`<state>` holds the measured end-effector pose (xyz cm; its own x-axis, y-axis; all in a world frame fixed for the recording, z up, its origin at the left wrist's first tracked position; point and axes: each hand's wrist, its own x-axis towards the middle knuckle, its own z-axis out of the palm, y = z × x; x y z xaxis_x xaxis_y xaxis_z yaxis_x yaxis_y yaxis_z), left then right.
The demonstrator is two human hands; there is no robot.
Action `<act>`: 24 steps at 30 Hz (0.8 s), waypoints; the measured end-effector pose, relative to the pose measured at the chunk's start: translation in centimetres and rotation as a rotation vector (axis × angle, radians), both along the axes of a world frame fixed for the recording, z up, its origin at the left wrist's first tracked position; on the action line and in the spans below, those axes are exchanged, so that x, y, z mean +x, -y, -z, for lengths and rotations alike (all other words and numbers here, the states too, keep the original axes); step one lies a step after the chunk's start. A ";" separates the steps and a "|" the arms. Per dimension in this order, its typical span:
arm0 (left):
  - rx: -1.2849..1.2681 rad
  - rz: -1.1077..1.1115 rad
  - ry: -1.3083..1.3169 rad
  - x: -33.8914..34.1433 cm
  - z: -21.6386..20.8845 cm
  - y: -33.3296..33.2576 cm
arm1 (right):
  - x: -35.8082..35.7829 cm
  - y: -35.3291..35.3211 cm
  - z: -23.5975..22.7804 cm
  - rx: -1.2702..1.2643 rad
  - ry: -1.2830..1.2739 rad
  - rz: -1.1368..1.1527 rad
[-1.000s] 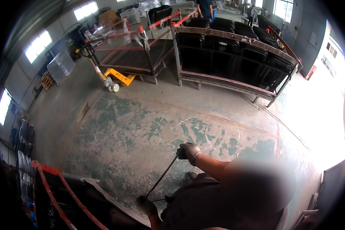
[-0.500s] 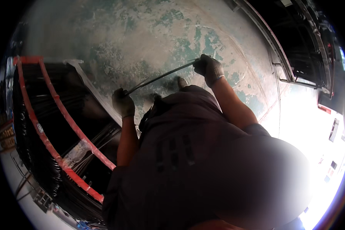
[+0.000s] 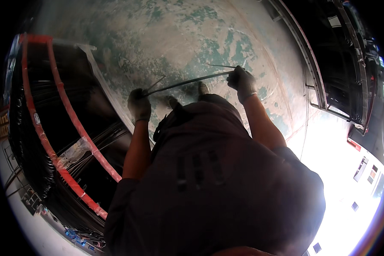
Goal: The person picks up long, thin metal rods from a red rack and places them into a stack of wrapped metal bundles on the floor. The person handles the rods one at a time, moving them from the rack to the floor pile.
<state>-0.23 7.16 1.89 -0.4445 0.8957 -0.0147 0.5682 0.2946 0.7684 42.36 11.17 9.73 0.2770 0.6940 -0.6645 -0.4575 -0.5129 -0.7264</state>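
Observation:
A long, thin dark bar (image 3: 187, 81) spans the space between my hands in front of my body, above the floor. My gloved left hand (image 3: 139, 104) is closed around its left end. At the other end, my gloved right hand (image 3: 243, 84) grips the bar, held slightly farther out than the left. A thin short piece juts away from the bar beside each hand, so the ends look bent; the joints are hidden by my fingers. Below the bar, the tips of my shoes (image 3: 204, 88) show on the floor.
At my left stands a rack with red rails (image 3: 68, 109), loaded with long black strips and a piece of clear plastic (image 3: 74, 152). A dark metal rack (image 3: 301, 42) runs along the right. The floor (image 3: 166, 38) has worn green paint. Strong light floods the lower right.
The view has shifted a little. My right hand has moved slightly right with the bar, and the short pieces at both ends now stand out more clearly. Both hands keep their grip.

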 end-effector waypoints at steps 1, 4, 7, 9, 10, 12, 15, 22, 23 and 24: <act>0.001 -0.009 0.055 0.3 0.0 0.0 | 0.4 0.2 0.4 -0.005 0.004 -0.002; -0.006 0.013 0.004 1.0 -0.5 -0.5 | 0.8 0.2 0.3 -0.019 0.040 0.003; -0.032 0.018 -0.074 0.8 -0.2 -0.8 | 0.8 0.5 0.0 -0.022 0.071 -0.012; -0.055 0.021 -0.100 0.6 0.0 -0.7 | 0.8 0.6 0.1 -0.031 0.086 -0.015; -0.067 0.023 -0.112 0.5 0.1 -0.6 | 0.9 0.6 0.2 -0.042 0.093 -0.009; -0.058 0.020 -0.100 0.5 0.3 -0.5 | 1.0 0.6 0.4 -0.054 0.103 -0.005; -0.063 0.011 -0.073 0.7 0.3 -0.4 | 1.1 0.7 0.7 -0.058 0.111 -0.012; -0.084 0.000 -0.035 0.5 0.6 -0.3 | 1.1 0.4 0.3 -0.056 0.133 -0.028; -0.084 0.000 -0.021 0.3 0.9 -0.3 | 1.1 0.3 0.1 -0.055 0.135 -0.029; -0.083 0.000 -0.006 0.3 0.9 -0.3 | 1.1 0.3 0.1 -0.050 0.136 -0.032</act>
